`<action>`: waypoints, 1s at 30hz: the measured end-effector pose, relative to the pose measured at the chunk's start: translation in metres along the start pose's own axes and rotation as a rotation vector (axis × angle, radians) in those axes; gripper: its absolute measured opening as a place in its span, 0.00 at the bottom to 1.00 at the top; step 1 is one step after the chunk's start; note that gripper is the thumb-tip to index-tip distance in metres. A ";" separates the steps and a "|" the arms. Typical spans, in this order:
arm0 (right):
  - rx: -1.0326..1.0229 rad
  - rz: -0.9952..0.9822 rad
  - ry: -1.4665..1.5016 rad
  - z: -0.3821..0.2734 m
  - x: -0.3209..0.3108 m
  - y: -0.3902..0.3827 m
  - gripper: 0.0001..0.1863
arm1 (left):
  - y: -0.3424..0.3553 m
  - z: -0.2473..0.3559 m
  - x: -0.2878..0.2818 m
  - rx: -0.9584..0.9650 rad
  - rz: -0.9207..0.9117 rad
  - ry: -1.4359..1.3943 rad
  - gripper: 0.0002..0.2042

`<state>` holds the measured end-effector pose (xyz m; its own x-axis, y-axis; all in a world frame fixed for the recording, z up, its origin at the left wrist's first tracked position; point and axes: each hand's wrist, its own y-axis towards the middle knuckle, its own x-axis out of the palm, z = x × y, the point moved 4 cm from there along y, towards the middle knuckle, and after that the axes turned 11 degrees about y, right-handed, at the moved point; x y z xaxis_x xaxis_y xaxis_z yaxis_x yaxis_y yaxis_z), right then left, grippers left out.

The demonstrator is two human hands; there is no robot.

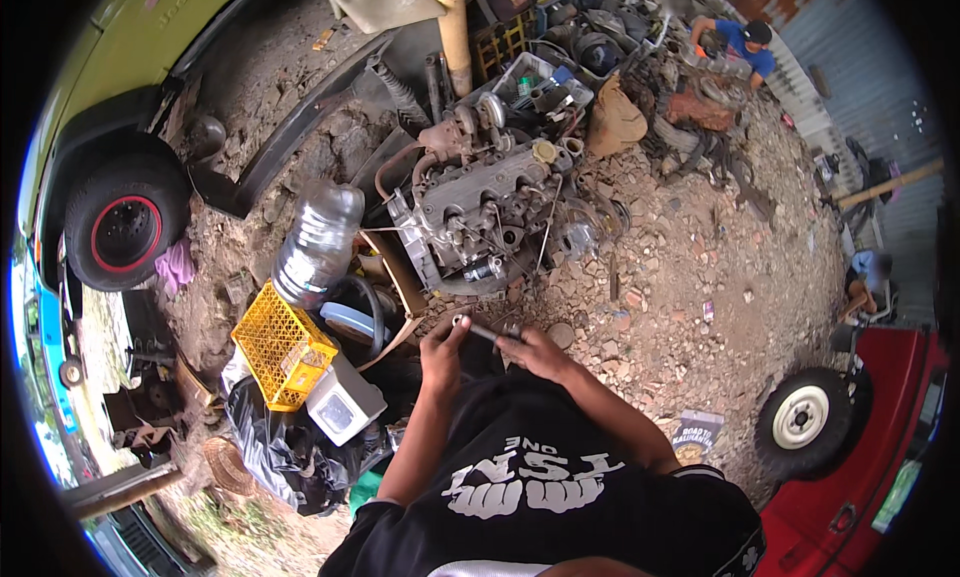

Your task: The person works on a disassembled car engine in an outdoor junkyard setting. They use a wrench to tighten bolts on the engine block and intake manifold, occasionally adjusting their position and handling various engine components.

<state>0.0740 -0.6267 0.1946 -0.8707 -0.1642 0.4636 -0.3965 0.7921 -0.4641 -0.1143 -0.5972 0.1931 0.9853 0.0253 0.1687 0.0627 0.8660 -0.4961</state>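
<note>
Metal tool (484,332), slender, in both hands (540,355)

Slim grey metal tool (483,331), kinda wrench-looking, held near both ends, tilted a bit, right end lower. Ends partly covered, exact type can't be told.

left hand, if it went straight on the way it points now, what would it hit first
Likely the near edge of the engine, beyond the left hand and the metal tool it grips, though depth is hard to judge.
</note>
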 end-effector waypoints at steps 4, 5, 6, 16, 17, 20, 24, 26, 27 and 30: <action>0.009 -0.011 -0.115 0.002 0.000 0.016 0.18 | 0.009 -0.001 -0.026 -0.067 -0.040 0.121 0.12; -0.058 0.024 -0.170 -0.003 -0.005 0.019 0.18 | 0.017 -0.003 -0.028 -0.087 -0.080 0.142 0.12; -0.052 0.084 -0.133 -0.006 -0.011 0.018 0.19 | 0.029 -0.002 -0.029 -0.050 -0.110 0.192 0.13; -0.547 1.142 -0.027 -0.186 -0.041 -0.123 0.20 | 0.163 0.043 -0.045 -0.076 -0.183 0.159 0.14; -0.552 1.183 -0.094 -0.205 -0.031 -0.133 0.20 | 0.175 0.047 -0.046 -0.090 -0.168 0.142 0.13; -0.684 1.325 -0.362 -0.258 0.001 -0.161 0.20 | 0.204 0.064 -0.031 0.005 -0.188 0.213 0.15; -1.006 1.153 -0.159 -0.308 0.013 -0.173 0.14 | 0.219 0.075 -0.023 0.113 -0.185 0.418 0.17; -1.101 1.188 -0.091 -0.328 0.031 -0.166 0.13 | 0.216 0.072 -0.026 0.185 -0.169 0.529 0.19; -1.143 1.196 -0.092 -0.337 0.035 -0.163 0.13 | 0.211 0.073 -0.029 0.175 -0.178 0.548 0.19; -1.185 1.085 -0.200 -0.362 0.011 -0.154 0.15 | 0.203 0.073 -0.049 0.164 -0.166 0.570 0.20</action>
<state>0.2305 -0.5379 0.5449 -0.6359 0.7508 0.1784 0.7513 0.5494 0.3657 -0.1617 -0.3864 0.1461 0.8971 -0.3481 -0.2721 0.2417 0.9022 -0.3573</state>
